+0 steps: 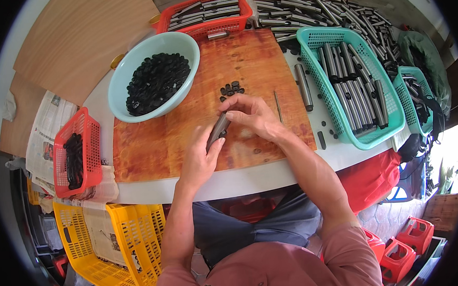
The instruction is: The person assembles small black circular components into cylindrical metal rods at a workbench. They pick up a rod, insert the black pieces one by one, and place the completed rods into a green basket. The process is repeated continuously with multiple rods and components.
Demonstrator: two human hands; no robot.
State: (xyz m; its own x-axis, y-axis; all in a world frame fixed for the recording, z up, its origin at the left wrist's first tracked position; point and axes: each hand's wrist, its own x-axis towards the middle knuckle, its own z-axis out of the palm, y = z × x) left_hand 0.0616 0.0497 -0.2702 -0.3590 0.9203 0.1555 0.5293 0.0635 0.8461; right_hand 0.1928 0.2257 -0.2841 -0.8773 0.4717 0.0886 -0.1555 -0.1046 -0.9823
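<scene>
Low over the wooden board (161, 152), my left hand (198, 158) is closed around a dark grey metal tube (218, 131) that slants up and to the right. My right hand (252, 114) pinches at its upper end; the fingers cover that end, so any small part there is hidden. Just beyond lies a small cluster of black plugs (231, 88). A thin metal rod (278, 107) rests to the right of my right hand. A light blue bowl (117, 100) heaped with black plugs stands at the board's far left.
Right of the board, a teal basket (304, 60) holds stacked metal tubes, with one loose tube (304, 87) alongside. A red basket (201, 28) of tubes and a large tube pile (326, 11) are at the back. Left are a small red basket (91, 156) and a yellow crate (117, 239).
</scene>
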